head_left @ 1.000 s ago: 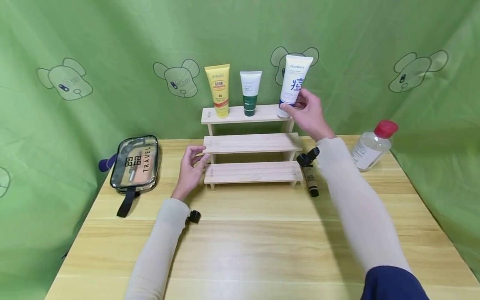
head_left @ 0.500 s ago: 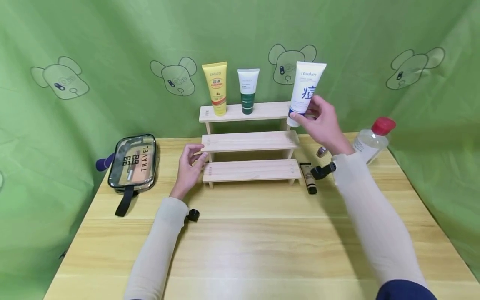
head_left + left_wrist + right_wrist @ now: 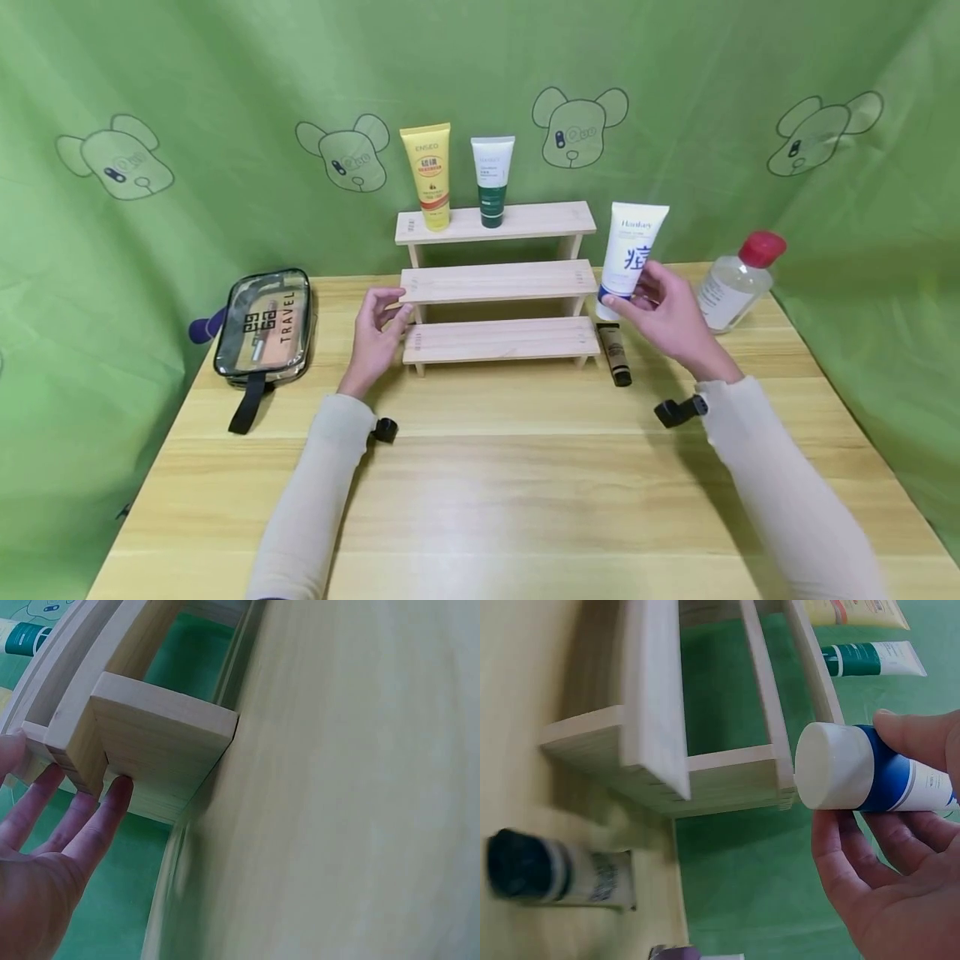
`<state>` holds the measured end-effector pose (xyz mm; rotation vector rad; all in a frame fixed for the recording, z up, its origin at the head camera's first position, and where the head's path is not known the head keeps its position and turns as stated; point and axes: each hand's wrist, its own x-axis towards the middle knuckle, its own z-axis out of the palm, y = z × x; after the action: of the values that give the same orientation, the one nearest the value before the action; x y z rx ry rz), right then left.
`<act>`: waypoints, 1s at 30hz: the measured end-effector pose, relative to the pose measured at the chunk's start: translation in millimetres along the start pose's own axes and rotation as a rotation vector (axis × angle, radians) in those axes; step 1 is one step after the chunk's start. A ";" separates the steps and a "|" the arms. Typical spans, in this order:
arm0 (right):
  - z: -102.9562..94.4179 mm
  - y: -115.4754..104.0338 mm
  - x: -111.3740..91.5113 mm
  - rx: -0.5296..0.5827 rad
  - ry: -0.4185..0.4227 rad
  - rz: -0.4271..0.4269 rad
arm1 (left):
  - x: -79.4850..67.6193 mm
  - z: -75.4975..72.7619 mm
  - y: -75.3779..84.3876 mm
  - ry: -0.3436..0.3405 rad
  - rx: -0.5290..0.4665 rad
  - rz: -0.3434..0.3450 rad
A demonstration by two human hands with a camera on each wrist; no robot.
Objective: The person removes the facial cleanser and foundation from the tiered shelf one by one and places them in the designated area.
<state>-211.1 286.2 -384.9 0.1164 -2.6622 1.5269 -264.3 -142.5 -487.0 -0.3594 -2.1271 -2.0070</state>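
Note:
My right hand [image 3: 667, 312] pinches a white squeeze tube [image 3: 633, 242] with a blue band, thumb on one side and fingers on the other. The tube stands cap down, just right of a three-tier wooden display stand [image 3: 498, 282]; in the right wrist view its white cap [image 3: 834, 766] faces the camera. At the stand's left end my left hand [image 3: 377, 333] holds the board ends, with fingertips against the wood [image 3: 139, 742] in the left wrist view. On the top tier stand a yellow tube [image 3: 430, 179] and a smaller white-and-green tube [image 3: 492, 183].
A small beige tube with a black cap [image 3: 615, 354] lies right of the stand. Behind my right hand leans a clear bottle with a red cap [image 3: 735, 283]. A clear travel pouch [image 3: 264, 325] lies at the left, a purple object [image 3: 205, 327] behind it. Green cloth surrounds the table.
My right hand has taken the white tube off the right end of the top tier and brought it right and down beside the stand. The left hand has stayed in place.

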 end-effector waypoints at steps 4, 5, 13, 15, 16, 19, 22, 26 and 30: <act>-0.6 7.9 -16.5 0.021 -0.017 -0.002 | -0.8 0.2 0.4 0.004 0.001 -0.006; -0.7 10.3 -20.7 0.031 -0.017 -0.006 | -0.9 0.3 0.2 0.004 0.001 -0.004; 0.5 30.6 -53.3 -0.017 -0.072 0.049 | -1.1 1.7 0.7 0.011 0.002 -0.007; 2.6 33.9 -60.5 -0.037 -0.096 0.072 | -1.1 1.8 1.0 0.009 0.000 -0.006; 4.1 35.4 -63.8 -0.051 -0.107 0.080 | -0.9 1.8 1.2 0.008 -0.001 -0.005; 8.8 39.1 -73.3 -0.068 -0.141 0.087 | -0.2 1.7 0.8 0.006 -0.006 -0.002; 13.9 42.7 -82.4 -0.078 -0.172 0.094 | 0.2 1.4 0.0 0.009 -0.005 -0.001; 21.4 48.8 -93.0 -0.081 -0.212 0.104 | -0.2 1.5 -0.5 0.014 0.005 -0.002; 28.4 52.6 -102.2 -0.075 -0.246 0.112 | -0.2 1.8 0.0 0.015 0.005 -0.009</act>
<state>-115.5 291.3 -454.5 0.1636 -2.9610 1.5318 -264.1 -140.7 -487.2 -0.3341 -2.1284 -2.0022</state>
